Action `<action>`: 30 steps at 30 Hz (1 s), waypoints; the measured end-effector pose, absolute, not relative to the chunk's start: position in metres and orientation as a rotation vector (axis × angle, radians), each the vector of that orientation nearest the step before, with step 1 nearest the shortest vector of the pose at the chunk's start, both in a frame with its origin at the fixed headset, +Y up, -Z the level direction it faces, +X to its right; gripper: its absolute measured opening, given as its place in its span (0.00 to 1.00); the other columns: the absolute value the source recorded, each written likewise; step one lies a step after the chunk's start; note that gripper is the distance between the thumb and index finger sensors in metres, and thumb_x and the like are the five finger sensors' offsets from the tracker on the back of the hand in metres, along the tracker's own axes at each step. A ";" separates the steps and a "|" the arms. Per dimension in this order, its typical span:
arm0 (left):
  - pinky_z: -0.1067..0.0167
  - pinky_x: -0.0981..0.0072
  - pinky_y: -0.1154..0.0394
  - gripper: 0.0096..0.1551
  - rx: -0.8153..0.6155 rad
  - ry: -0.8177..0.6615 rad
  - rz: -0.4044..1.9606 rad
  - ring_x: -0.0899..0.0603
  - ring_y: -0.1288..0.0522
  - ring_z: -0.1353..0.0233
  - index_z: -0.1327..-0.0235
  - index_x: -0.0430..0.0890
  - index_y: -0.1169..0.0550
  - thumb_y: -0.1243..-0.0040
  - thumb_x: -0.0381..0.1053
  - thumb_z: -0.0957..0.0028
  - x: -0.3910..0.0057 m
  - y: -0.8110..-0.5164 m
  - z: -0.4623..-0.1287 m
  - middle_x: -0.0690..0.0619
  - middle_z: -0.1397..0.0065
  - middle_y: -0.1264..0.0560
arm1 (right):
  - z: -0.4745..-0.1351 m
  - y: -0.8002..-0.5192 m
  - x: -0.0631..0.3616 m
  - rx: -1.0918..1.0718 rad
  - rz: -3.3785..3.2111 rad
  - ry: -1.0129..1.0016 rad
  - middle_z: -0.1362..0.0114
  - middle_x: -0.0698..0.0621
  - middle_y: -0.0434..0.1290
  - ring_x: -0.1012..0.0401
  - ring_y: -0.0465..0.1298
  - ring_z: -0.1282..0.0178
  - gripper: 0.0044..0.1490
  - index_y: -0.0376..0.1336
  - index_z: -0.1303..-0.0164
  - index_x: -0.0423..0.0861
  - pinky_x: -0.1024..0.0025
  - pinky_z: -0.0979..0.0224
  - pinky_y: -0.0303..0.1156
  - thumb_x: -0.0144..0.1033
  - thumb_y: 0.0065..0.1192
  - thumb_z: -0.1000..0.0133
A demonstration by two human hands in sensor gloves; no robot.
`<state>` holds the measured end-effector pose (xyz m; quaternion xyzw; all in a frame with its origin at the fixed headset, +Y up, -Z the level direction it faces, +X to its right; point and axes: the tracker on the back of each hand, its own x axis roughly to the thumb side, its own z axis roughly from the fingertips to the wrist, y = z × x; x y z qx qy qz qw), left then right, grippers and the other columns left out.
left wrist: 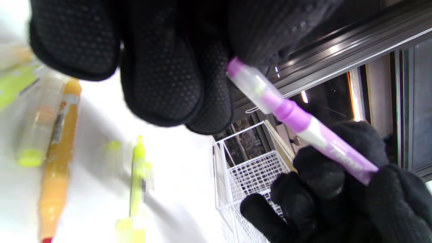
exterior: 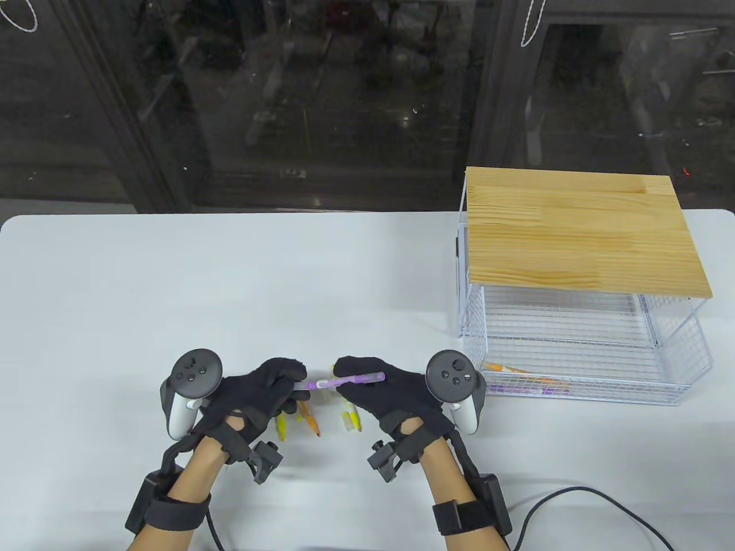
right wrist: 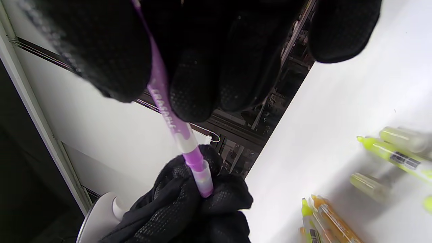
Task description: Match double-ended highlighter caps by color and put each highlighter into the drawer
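A purple highlighter [exterior: 344,380] is held level between both hands above the table. My right hand [exterior: 367,384] grips its barrel [right wrist: 162,98], and my left hand [exterior: 281,379] pinches the clear purple cap [left wrist: 249,84] at its left end. The cap [right wrist: 204,177] sits over the tip. Below the hands, an orange highlighter [exterior: 310,422] and yellow highlighters [exterior: 351,418] lie loose on the white table [exterior: 229,287]. The white wire drawer [exterior: 574,356] stands pulled out at the right, with an orange and a purple highlighter [exterior: 528,387] inside.
A wooden board [exterior: 580,229] tops the wire drawer frame at the right. Loose yellow caps [left wrist: 30,155] lie beside the pens. A black cable [exterior: 574,499] runs along the table's front right. A dark window lies beyond the far edge.
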<state>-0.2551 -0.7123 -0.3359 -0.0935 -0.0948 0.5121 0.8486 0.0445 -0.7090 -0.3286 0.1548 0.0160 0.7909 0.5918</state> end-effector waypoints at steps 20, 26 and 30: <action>0.54 0.39 0.20 0.25 -0.211 -0.247 0.839 0.40 0.13 0.57 0.44 0.54 0.15 0.37 0.51 0.56 -0.243 -0.711 -0.332 0.47 0.51 0.11 | -0.327 -0.707 0.035 0.430 1.941 0.085 0.38 0.57 0.82 0.52 0.81 0.42 0.29 0.73 0.39 0.62 0.38 0.33 0.68 0.51 0.76 0.53; 0.53 0.39 0.21 0.25 -0.208 -0.298 0.818 0.39 0.14 0.56 0.44 0.52 0.15 0.36 0.52 0.56 -0.238 -0.710 -0.331 0.46 0.50 0.11 | -0.326 -0.706 0.035 0.436 1.951 0.082 0.38 0.56 0.82 0.51 0.81 0.42 0.29 0.73 0.40 0.61 0.38 0.33 0.68 0.51 0.76 0.53; 0.53 0.38 0.21 0.26 -0.189 -0.322 0.819 0.38 0.14 0.55 0.44 0.50 0.15 0.36 0.52 0.56 -0.236 -0.710 -0.330 0.44 0.50 0.12 | -0.326 -0.706 0.036 0.432 1.950 0.068 0.39 0.56 0.83 0.52 0.81 0.42 0.29 0.74 0.41 0.60 0.37 0.33 0.68 0.51 0.76 0.53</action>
